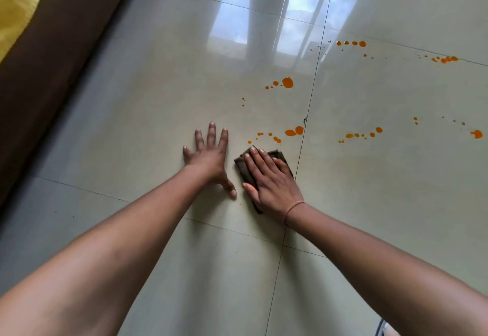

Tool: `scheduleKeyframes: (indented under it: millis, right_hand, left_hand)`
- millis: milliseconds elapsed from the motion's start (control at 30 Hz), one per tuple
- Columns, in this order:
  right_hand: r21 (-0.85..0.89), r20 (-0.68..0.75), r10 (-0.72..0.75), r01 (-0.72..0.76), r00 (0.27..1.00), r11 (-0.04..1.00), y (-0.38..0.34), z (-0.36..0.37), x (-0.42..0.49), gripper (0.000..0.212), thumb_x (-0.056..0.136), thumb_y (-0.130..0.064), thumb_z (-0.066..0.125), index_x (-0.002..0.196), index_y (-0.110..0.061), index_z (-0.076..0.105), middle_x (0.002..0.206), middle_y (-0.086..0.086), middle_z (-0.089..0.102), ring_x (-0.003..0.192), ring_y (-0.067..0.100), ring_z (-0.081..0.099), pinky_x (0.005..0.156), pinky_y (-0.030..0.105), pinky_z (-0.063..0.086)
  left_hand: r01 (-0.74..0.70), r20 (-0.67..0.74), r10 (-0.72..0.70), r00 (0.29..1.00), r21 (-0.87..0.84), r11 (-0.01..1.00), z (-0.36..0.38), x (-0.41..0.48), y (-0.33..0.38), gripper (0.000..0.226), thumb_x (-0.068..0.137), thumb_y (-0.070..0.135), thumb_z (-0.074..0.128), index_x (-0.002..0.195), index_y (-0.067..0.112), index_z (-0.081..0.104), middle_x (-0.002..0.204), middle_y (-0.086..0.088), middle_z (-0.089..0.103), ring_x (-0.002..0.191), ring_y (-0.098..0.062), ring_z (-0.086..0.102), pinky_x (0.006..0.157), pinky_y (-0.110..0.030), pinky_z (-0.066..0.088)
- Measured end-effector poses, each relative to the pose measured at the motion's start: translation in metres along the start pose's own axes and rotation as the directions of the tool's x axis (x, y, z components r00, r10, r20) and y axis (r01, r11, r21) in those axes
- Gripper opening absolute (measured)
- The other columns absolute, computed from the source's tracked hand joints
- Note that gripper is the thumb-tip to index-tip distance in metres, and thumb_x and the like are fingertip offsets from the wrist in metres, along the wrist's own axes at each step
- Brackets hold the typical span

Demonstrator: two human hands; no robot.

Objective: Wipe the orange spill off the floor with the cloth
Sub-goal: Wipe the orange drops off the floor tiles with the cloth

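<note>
Head view: right hand (272, 177) pressed flat, fingers together, on a folded dark brown cloth (281, 157) lying on the tiled floor (132, 124), just left of a grout line. Left hand (208, 156) beside it, spread, palm down on bare tile. Orange spill (287, 82) lies in scattered drops beyond the cloth, nearest ones just past the fingertips, others toward the floor's far right.
</note>
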State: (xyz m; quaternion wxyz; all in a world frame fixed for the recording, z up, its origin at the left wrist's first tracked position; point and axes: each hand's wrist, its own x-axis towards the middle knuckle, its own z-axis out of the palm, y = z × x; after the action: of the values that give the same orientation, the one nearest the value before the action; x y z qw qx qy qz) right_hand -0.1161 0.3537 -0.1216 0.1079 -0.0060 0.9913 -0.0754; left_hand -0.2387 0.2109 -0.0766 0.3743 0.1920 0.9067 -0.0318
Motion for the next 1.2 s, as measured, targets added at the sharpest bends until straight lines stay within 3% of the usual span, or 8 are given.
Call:
scheduleKeyframes:
  millis: [267, 433, 533, 733, 900, 1000, 1100, 1200]
  right_hand:
    - [0.023, 0.034, -0.177, 0.177, 0.984, 0.984, 0.020, 0.003, -0.046, 0.067, 0.095, -0.049, 0.033, 0.153, -0.017, 0.022, 0.160, 0.005, 0.017, 0.148, 0.020, 0.015, 0.115, 0.038, 0.017]
    - [0.047, -0.004, 0.082, -0.082, 0.997, 0.996, 0.022, -0.020, 0.068, 0.076, 0.087, -0.055, 0.012, 0.153, -0.018, 0.020, 0.161, 0.003, 0.015, 0.148, 0.017, 0.014, 0.116, 0.038, 0.011]
    - [0.075, -0.068, 0.188, -0.183, 0.980, 0.980, 0.019, -0.015, 0.056, 0.074, 0.088, -0.053, 0.019, 0.152, -0.015, 0.023, 0.160, 0.005, 0.018, 0.147, 0.019, 0.017, 0.115, 0.035, 0.009]
    - [0.029, 0.047, -0.295, 0.294, 0.954, 0.955, 0.029, -0.002, -0.030, 0.070, 0.092, -0.050, 0.035, 0.153, -0.017, 0.023, 0.160, 0.006, 0.018, 0.147, 0.021, 0.019, 0.116, 0.040, 0.019]
    - [0.092, -0.033, 0.284, -0.280, 0.958, 0.956, 0.015, -0.014, 0.044, 0.076, 0.087, -0.053, 0.017, 0.153, -0.017, 0.017, 0.161, 0.005, 0.012, 0.148, 0.019, 0.012, 0.114, 0.035, 0.007]
    - [0.075, 0.041, -0.027, 0.023, 0.999, 0.997, -0.020, 0.001, -0.023, 0.072, 0.091, -0.049, 0.033, 0.153, -0.014, 0.021, 0.161, 0.008, 0.014, 0.148, 0.022, 0.015, 0.115, 0.043, 0.021]
    - [0.041, 0.085, -0.296, 0.294, 0.951, 0.955, -0.004, 0.010, -0.076, 0.071, 0.092, -0.048, 0.039, 0.153, -0.018, 0.021, 0.161, 0.005, 0.015, 0.148, 0.020, 0.013, 0.116, 0.042, 0.021]
    - [-0.007, 0.007, -0.083, 0.083, 0.997, 0.997, 0.002, 0.007, -0.035, 0.068, 0.090, -0.046, 0.038, 0.151, -0.017, 0.030, 0.158, 0.006, 0.024, 0.145, 0.022, 0.026, 0.113, 0.039, 0.020]
  left_hand:
    - [0.029, 0.006, -0.029, 1.000, -0.029, 0.999, -0.002, -0.001, 0.004, 0.168, 0.033, 0.056, 0.093, 0.149, 0.028, -0.026, 0.152, -0.003, -0.040, 0.142, -0.038, -0.026, 0.109, -0.069, 0.006]
    - [0.054, 0.026, -0.052, 0.998, -0.054, 0.997, 0.000, 0.004, 0.007, 0.170, 0.032, 0.051, 0.095, 0.147, 0.031, -0.029, 0.150, -0.003, -0.043, 0.141, -0.039, -0.029, 0.107, -0.071, 0.005]
    - [0.051, 0.034, -0.049, 0.998, -0.067, 0.996, -0.002, 0.003, 0.008, 0.170, 0.033, 0.049, 0.095, 0.147, 0.031, -0.029, 0.149, -0.003, -0.044, 0.140, -0.040, -0.030, 0.106, -0.072, 0.004]
    - [0.057, 0.023, -0.055, 0.998, -0.088, 0.994, 0.000, 0.002, 0.007, 0.170, 0.032, 0.049, 0.095, 0.147, 0.032, -0.029, 0.149, -0.002, -0.045, 0.140, -0.039, -0.032, 0.107, -0.072, 0.002]
    - [0.055, 0.035, -0.052, 0.998, -0.082, 0.995, 0.000, 0.002, 0.007, 0.168, 0.034, 0.048, 0.095, 0.146, 0.034, -0.029, 0.149, -0.001, -0.044, 0.140, -0.038, -0.032, 0.107, -0.070, 0.002]
    - [0.040, 0.035, -0.037, 0.999, -0.072, 0.997, -0.007, -0.002, 0.004, 0.158, 0.044, 0.044, 0.095, 0.149, 0.033, -0.023, 0.153, -0.001, -0.038, 0.142, -0.038, -0.026, 0.109, -0.070, 0.007]
    - [0.025, 0.040, -0.022, 0.999, -0.063, 0.998, -0.012, -0.002, 0.002, 0.153, 0.049, 0.038, 0.094, 0.151, 0.033, -0.019, 0.155, -0.001, -0.034, 0.144, -0.038, -0.022, 0.109, -0.069, 0.013]
    - [0.020, 0.041, -0.017, 0.999, -0.069, 0.997, -0.010, -0.001, 0.002, 0.152, 0.048, 0.035, 0.095, 0.151, 0.033, -0.017, 0.155, -0.001, -0.034, 0.144, -0.038, -0.022, 0.108, -0.070, 0.013]
